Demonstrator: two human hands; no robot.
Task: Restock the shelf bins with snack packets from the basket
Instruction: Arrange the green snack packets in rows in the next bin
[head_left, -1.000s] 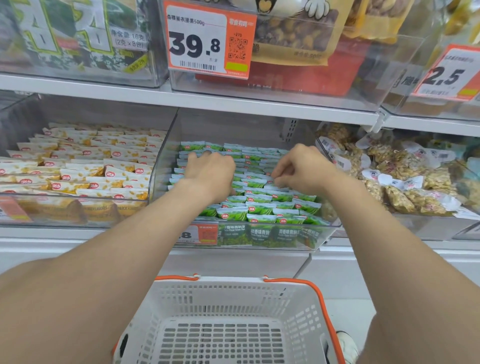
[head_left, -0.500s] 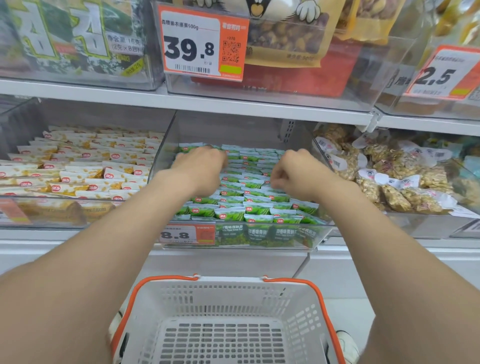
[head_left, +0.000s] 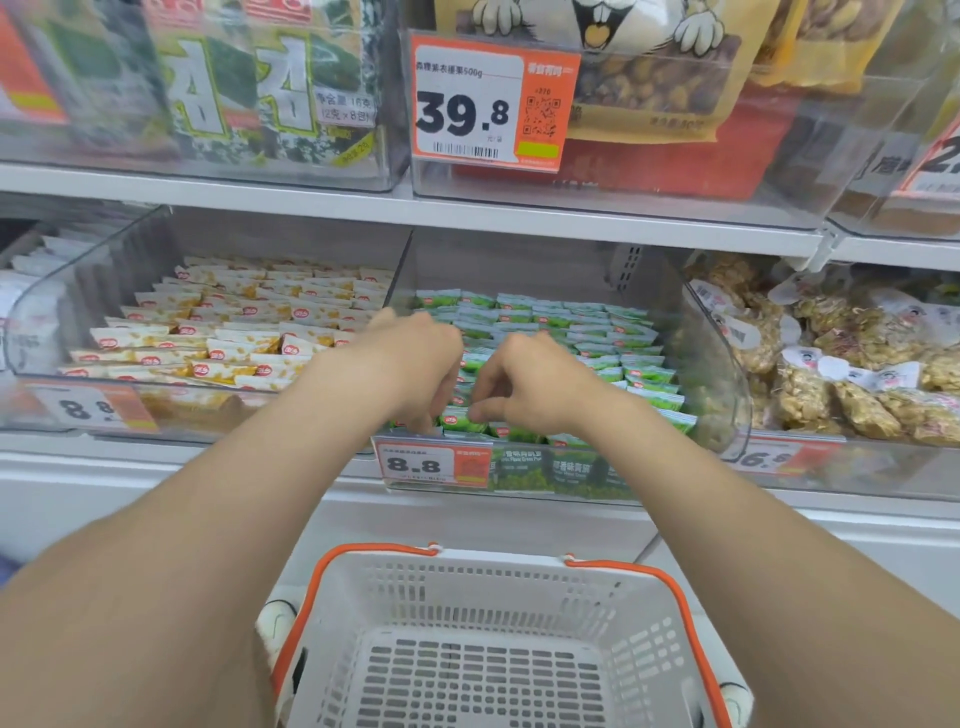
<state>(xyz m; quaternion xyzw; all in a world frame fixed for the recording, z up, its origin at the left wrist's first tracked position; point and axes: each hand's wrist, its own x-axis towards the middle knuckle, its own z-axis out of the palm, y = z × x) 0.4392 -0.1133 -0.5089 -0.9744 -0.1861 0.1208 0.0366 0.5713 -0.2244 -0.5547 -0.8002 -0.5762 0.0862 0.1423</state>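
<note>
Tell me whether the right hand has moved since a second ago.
Yes. The right hand has come forward and leftward toward the orange-and-white 8.8 price tag on the clear plastic bin of green snack packets.

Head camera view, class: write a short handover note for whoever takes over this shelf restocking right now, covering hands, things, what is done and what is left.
Left hand: fingers curled down onto the front row of green pea packets; whether it grips one is unclear.
Right hand: thumb and forefinger pinch a front-row packet.
Things: the middle bin holds rows of green pea packets. The white basket sits below the shelf, and no packets show in it.
Done: the basket's stock seems to be in the bin.
Left: probably settle the front row, then withdraw both hands.
</note>
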